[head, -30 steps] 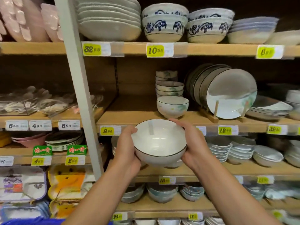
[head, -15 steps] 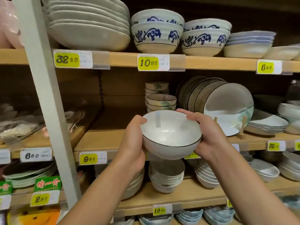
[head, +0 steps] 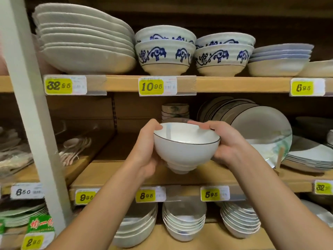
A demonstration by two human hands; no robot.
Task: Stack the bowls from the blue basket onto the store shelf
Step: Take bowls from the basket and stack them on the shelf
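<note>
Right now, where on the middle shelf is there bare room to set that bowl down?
Bare wood lies on the middle shelf left of the held bowl, bordered by the white post and the small bowl stack at the back. Right of the bowl it is crowded: upright plates, then flat plates.

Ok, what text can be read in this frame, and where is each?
"32 95": left tag, upper shelf edge.
"10 95": centre tag, same edge.
"6 50": white tag, far left.
"8 95": lower centre tag, middle shelf edge.
"5 95": neighbouring tag, rightward.
"2 90": bottom-left tag.
Blurred: "9" tag, upper-right tag, cut-off right tag, green label characters, all small print.
</note>
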